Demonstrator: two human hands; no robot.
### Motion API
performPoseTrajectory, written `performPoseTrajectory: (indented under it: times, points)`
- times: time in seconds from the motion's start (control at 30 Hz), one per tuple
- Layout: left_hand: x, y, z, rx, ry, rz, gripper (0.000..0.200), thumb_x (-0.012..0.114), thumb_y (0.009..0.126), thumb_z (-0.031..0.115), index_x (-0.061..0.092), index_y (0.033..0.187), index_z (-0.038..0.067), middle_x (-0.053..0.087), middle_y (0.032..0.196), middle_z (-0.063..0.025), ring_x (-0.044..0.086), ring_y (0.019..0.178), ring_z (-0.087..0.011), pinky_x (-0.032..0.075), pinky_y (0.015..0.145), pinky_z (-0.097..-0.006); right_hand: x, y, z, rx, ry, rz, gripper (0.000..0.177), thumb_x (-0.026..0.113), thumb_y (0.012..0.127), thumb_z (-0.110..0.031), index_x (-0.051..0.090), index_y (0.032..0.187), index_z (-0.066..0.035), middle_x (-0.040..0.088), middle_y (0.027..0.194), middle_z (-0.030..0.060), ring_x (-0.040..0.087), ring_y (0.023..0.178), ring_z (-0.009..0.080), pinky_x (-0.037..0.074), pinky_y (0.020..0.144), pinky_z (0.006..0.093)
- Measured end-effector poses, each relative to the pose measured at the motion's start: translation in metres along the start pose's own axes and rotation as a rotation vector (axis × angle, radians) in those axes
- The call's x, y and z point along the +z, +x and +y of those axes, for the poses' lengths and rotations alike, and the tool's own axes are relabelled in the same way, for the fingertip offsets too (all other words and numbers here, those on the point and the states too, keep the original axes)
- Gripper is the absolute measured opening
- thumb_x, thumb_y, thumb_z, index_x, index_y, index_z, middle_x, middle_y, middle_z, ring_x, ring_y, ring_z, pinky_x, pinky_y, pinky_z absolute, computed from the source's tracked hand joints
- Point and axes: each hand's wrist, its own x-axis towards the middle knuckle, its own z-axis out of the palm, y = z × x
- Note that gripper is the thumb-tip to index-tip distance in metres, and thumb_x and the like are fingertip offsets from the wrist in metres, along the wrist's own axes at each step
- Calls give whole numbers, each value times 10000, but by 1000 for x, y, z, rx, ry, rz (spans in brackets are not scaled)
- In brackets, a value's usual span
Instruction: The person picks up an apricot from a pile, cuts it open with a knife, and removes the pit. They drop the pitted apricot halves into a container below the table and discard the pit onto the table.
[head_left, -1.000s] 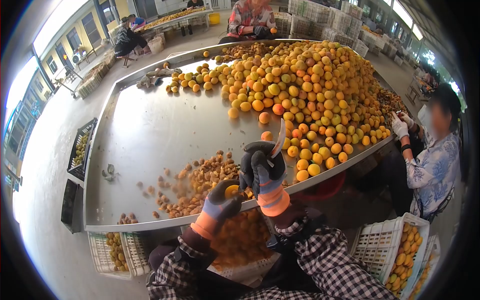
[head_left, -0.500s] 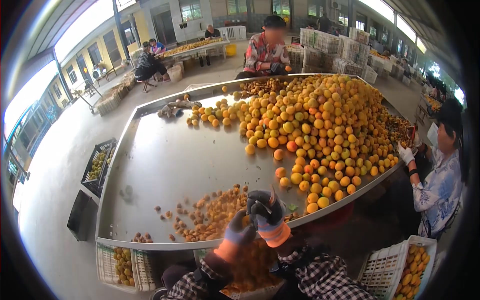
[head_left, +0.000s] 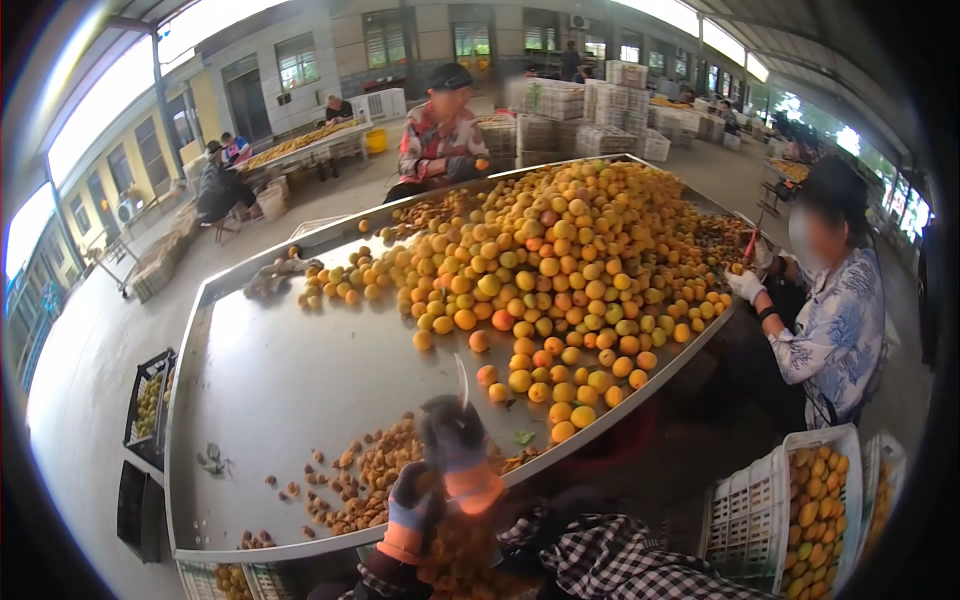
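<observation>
My right hand [head_left: 458, 450], in a dark-palmed glove with an orange cuff, is closed round a knife [head_left: 462, 380] whose thin curved blade points up. Just below and left of it is my left hand [head_left: 412, 500], gloved alike, its fingers curled; I cannot tell what they hold. Both hands are over the near edge of the metal table [head_left: 270, 360]. Brown apricot pits [head_left: 370, 470] lie scattered left of my hands. A large heap of apricots [head_left: 560, 250] covers the far and right side. Beneath my hands, orange apricot pieces [head_left: 470, 560] show in blur.
Across the table a person [head_left: 440, 140] in dark gloves holds an apricot. To the right, another person [head_left: 830, 290] in white gloves works at the table edge. A white crate of apricots [head_left: 820, 510] stands at lower right, black crates [head_left: 148, 410] at left.
The view has swung to the right, so the table sits further left. My hands have drawn slightly apart, and the knife blade now shows clearly above my right hand.
</observation>
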Motion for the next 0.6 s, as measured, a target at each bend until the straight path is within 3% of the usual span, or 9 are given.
performPoseTrajectory:
  times: [0.03, 0.1, 0.13, 0.2, 0.33, 0.47, 0.6]
  points:
    - [1, 1, 4, 3, -1, -15, 231, 608, 840, 39, 568, 1066, 17, 632, 841, -47, 589, 728, -106, 488, 652, -255, -6, 4, -3, -8, -8, 11, 113, 627, 887, -98, 616, 981, -36, 581, 742, 7, 493, 576, 65, 418, 519, 208]
    - [0, 4, 8, 85, 43, -85, 258, 619, 828, 20, 563, 1080, 15, 634, 847, -43, 595, 739, -112, 495, 667, -255, -19, 13, -22, 761, 888, -54, 91, 614, 901, -140, 603, 950, -64, 534, 660, -2, 463, 475, 83, 380, 424, 231]
    - [-3, 6, 4, 90, 44, -86, 268, 630, 816, 6, 568, 1077, 8, 644, 853, -47, 607, 760, -111, 500, 679, -258, -20, 14, -24, 754, 883, -50, 91, 614, 901, -140, 603, 950, -64, 534, 660, -2, 463, 475, 83, 380, 424, 231]
    - [-9, 8, 0, 93, 103, -110, 266, 637, 810, 8, 575, 1068, 9, 653, 857, -55, 617, 765, -118, 502, 685, -263, -18, 18, -27, 872, 642, 17, 177, 559, 928, -306, 537, 1001, -147, 496, 653, 1, 431, 425, 120, 326, 338, 274]
    - [-9, 10, 10, 211, 373, -119, 244, 653, 791, 37, 607, 1031, 41, 676, 858, -109, 663, 746, -214, 510, 665, -306, -18, 21, -34, 873, 515, 99, 219, 558, 929, -356, 538, 984, -145, 497, 640, -1, 439, 422, 124, 342, 344, 280]
    - [-7, 13, 12, 337, 484, -91, 225, 653, 777, 49, 613, 998, 66, 664, 826, -139, 655, 727, -306, 507, 624, -350, -19, 27, -24, 1126, 421, 179, 243, 536, 938, -390, 534, 955, -148, 493, 631, 1, 447, 428, 141, 356, 359, 289]
    - [-7, 14, 22, 376, 631, -89, 219, 661, 768, 44, 607, 980, 58, 657, 796, -136, 647, 712, -316, 504, 618, -358, -14, 28, -20, 1334, 454, 337, 289, 493, 953, -420, 533, 871, -145, 499, 623, 6, 462, 444, 160, 388, 389, 309]
